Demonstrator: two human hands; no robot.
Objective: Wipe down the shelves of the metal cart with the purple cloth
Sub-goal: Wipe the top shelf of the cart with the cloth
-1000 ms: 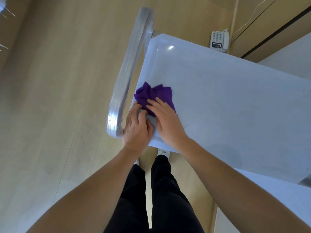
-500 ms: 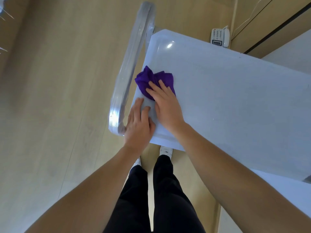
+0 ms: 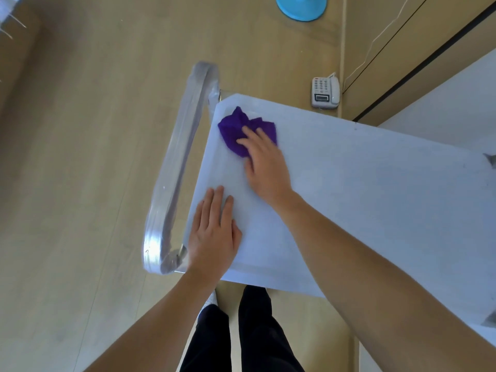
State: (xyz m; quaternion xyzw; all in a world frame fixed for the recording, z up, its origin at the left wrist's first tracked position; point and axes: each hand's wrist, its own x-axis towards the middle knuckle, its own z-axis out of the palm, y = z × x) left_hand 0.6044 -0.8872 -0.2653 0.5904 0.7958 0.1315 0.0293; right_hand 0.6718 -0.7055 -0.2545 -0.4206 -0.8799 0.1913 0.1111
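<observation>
The purple cloth (image 3: 237, 132) lies bunched on the metal cart's top shelf (image 3: 362, 189), near the far left corner. My right hand (image 3: 264, 165) presses flat on the cloth's near side, fingers spread over it. My left hand (image 3: 214, 232) rests flat on the shelf near its front left corner, fingers together and pointing away from me, holding nothing. The cart's wrapped metal handle (image 3: 179, 167) runs along the shelf's left side.
A white desk telephone (image 3: 324, 92) sits on the wooden floor beyond the cart, with a cord running up the wall. A blue round base (image 3: 302, 6) stands on the floor at the top. My legs in dark trousers (image 3: 241, 334) stand below the cart's near edge.
My right hand has pushed the cloth away from me along the shelf's left edge toward the far corner. My left hand stayed near the front corner, so the hands are now apart.
</observation>
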